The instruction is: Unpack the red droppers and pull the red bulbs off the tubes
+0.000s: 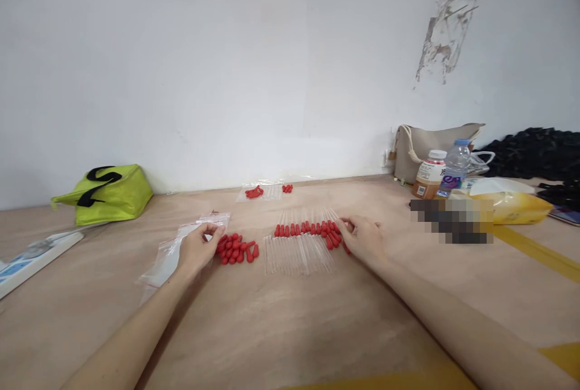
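Note:
My left hand (198,250) is at the left edge of a loose pile of red rubber dropper bulbs (235,250). Its thumb and index finger curl together at the tips; whatever may be between them is hidden. At the right end of a row of red bulbs (296,230), my right hand (364,237) has its fingertips drawn together against the bulbs. I cannot make out what those fingers hold. Thin clear tubes (299,255) lie side by side in front of the row, and more clear tubes (301,216) lie behind it. A few bulbs overlap near my right fingertips.
Clear plastic bags (170,254) lie beside my left hand. Farther back are small groups of red bulbs (254,192) on plastic. A lime-green bag (113,193) and white power strip (40,260) sit left; bottles (430,175), a grey bag (408,163) and yellow packet (512,205) stand right.

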A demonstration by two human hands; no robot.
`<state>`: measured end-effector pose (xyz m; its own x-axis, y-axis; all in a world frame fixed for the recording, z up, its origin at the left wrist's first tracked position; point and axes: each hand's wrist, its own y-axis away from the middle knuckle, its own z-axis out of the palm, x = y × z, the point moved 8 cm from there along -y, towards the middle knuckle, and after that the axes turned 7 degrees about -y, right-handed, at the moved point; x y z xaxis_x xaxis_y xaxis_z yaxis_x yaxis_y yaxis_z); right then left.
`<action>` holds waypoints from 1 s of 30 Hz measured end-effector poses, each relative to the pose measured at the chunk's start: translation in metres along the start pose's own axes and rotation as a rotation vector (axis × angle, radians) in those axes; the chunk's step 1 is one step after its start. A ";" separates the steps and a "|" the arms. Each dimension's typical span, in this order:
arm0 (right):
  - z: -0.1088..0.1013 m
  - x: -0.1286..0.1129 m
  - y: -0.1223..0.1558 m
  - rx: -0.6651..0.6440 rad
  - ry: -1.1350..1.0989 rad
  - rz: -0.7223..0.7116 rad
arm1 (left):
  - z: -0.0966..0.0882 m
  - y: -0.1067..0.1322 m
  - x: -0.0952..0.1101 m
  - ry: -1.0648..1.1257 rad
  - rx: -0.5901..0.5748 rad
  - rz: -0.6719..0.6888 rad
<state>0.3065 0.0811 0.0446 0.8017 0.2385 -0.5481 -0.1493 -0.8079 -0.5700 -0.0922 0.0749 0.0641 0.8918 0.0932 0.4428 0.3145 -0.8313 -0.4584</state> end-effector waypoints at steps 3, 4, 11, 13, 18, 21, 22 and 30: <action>0.008 0.033 -0.007 -0.058 -0.117 0.252 | -0.011 0.003 0.009 -0.051 0.091 0.035; 0.012 0.042 -0.007 -0.072 -0.146 0.311 | -0.014 0.005 0.016 -0.072 0.125 0.074; 0.032 0.061 -0.010 -0.106 -0.226 0.364 | 0.010 0.016 0.089 -0.080 -0.048 0.418; 0.036 0.065 -0.011 -0.130 -0.245 0.372 | 0.018 0.023 0.108 -0.040 -0.076 0.466; 0.045 0.072 -0.021 -0.246 -0.268 0.424 | 0.018 0.064 0.140 0.051 -0.068 0.654; 0.050 0.072 -0.031 -0.344 -0.249 0.468 | 0.010 0.086 0.138 0.082 -0.039 0.730; 0.051 0.072 -0.034 -0.373 -0.235 0.484 | 0.008 0.090 0.134 0.089 -0.019 0.741; 0.055 0.068 -0.045 -0.475 -0.212 0.582 | 0.000 0.088 0.110 0.139 0.127 0.714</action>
<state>0.3355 0.1633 -0.0007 0.5358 -0.2351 -0.8109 -0.2099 -0.9674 0.1419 0.0329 0.0120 0.0727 0.8465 -0.5242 0.0932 -0.2842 -0.5930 -0.7534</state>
